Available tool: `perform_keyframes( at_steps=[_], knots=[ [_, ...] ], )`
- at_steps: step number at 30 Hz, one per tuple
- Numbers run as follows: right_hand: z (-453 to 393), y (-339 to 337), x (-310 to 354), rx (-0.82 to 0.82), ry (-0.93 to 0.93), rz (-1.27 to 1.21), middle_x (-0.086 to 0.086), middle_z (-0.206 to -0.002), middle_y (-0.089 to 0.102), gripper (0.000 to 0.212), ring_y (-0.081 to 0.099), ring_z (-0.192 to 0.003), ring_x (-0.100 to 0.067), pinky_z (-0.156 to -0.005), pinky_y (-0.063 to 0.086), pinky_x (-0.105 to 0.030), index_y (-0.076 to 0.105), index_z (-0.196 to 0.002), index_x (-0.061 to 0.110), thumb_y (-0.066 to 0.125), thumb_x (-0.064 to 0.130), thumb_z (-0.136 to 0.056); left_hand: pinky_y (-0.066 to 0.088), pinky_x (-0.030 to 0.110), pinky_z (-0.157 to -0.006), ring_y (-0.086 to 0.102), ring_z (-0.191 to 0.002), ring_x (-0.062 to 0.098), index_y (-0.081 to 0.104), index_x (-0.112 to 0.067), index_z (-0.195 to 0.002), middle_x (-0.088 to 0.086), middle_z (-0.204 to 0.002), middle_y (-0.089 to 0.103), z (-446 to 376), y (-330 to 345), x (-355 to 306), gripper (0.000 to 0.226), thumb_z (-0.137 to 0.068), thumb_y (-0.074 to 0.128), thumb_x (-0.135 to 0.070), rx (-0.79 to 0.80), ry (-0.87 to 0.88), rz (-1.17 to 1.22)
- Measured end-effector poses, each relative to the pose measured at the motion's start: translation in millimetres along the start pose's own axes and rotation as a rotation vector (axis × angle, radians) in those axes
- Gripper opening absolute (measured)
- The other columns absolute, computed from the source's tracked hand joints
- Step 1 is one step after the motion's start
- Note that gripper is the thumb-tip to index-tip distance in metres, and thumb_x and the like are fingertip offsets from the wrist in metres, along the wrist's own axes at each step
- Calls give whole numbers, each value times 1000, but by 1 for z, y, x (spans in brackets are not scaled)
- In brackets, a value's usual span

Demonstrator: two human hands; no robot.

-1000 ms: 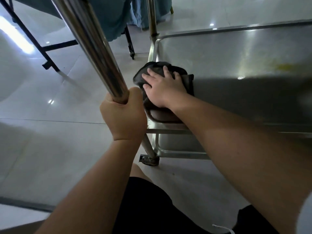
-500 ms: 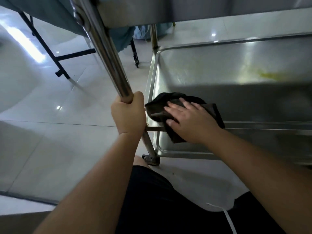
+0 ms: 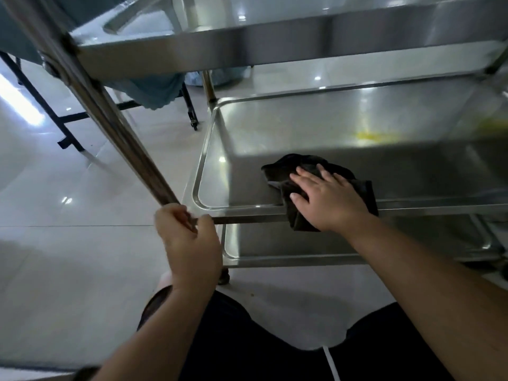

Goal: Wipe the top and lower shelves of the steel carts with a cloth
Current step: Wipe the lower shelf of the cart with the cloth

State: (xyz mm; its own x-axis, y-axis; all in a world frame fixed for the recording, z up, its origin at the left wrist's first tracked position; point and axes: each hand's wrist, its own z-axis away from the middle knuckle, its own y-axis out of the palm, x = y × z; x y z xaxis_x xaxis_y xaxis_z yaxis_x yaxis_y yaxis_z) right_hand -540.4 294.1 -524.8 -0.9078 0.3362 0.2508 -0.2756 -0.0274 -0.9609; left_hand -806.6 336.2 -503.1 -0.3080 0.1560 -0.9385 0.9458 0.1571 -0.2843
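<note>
No text, label or number can be read anywhere.

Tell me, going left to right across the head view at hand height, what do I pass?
Cart post → left hand gripping the post's lower end → dark cloth on the middle shelf → right hand pressing flat on the cloth → yellow stain, farther back.

cloth (image 3: 286, 171) partly under hand (image 3: 327, 202)

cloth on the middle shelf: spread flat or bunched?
Bunched. The dark cloth lies crumpled under the flat right hand, one end draped over the shelf's front rim.
</note>
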Motion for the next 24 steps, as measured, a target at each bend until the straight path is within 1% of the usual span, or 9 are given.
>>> perform_keyframes(
  at_steps=[3,5,8,11,14,16,19,21,24],
  knots=[
    [7,-8,-31,4,21,-9,25,-173,9,75,5,-163,-16,-128,8,-46,20,-164,45,12,71,-94,42,13,-70,54,-86,1,48,-41,-112,-7,-110,53,10,40,-3,28,-91,61,-27,309,140,-191],
    [14,-16,-60,1,71,-9,27,-172,7,74,3,-162,-14,-128,7,-45,17,-165,46,13,70,-95,48,21,-80,55,-96,0,49,-35,-122,-14,-116,49,9,71,-13,26,-100,60,-28,444,203,-276],
    [30,-32,-115,-25,171,17,26,-173,7,74,5,-162,-15,-128,10,-46,18,-165,45,14,72,-97,52,36,-97,55,-109,9,49,-33,-126,-14,-121,45,8,114,-32,19,-107,51,-38,579,214,-286],
    [55,-47,-177,-64,294,63,22,-174,11,71,9,-162,-20,-127,17,-48,22,-165,42,18,72,-101,48,43,-104,52,-115,18,50,-31,-125,-9,-122,46,9,150,-48,19,-109,46,-39,628,288,-338],
    [72,-62,-226,-69,432,55,20,-174,11,69,12,-162,-22,-126,18,-50,24,-165,41,22,70,-103,42,41,-103,49,-119,23,52,-26,-126,-6,-126,47,13,181,-58,22,-107,44,-35,652,393,-419],
    [73,-67,-239,-54,517,31,18,-175,10,68,10,-162,-25,-127,15,-53,22,-166,39,23,68,-104,41,42,-104,49,-124,27,53,-24,-126,0,-132,49,18,199,-63,24,-106,44,-33,669,414,-468],
    [63,-63,-221,-33,621,18,15,-176,2,71,1,-163,-31,-129,9,-55,13,-168,36,19,66,-103,38,42,-106,47,-129,28,52,-21,-129,3,-136,49,29,228,-74,28,-105,43,-33,691,408,-513],
    [52,-56,-191,-1,559,48,16,-176,-3,74,-5,-162,-32,-129,5,-55,8,-168,36,16,68,-102,35,42,-108,46,-132,27,51,-21,-131,3,-138,48,39,248,-82,30,-106,42,-33,709,418,-525],
    [43,-44,-157,36,241,93,20,-175,-2,72,-7,-163,-26,-129,2,-52,6,-167,41,14,68,-101,36,42,-111,47,-131,25,50,-21,-132,1,-137,48,58,271,-88,31,-108,39,-37,728,458,-496]
  ],
)
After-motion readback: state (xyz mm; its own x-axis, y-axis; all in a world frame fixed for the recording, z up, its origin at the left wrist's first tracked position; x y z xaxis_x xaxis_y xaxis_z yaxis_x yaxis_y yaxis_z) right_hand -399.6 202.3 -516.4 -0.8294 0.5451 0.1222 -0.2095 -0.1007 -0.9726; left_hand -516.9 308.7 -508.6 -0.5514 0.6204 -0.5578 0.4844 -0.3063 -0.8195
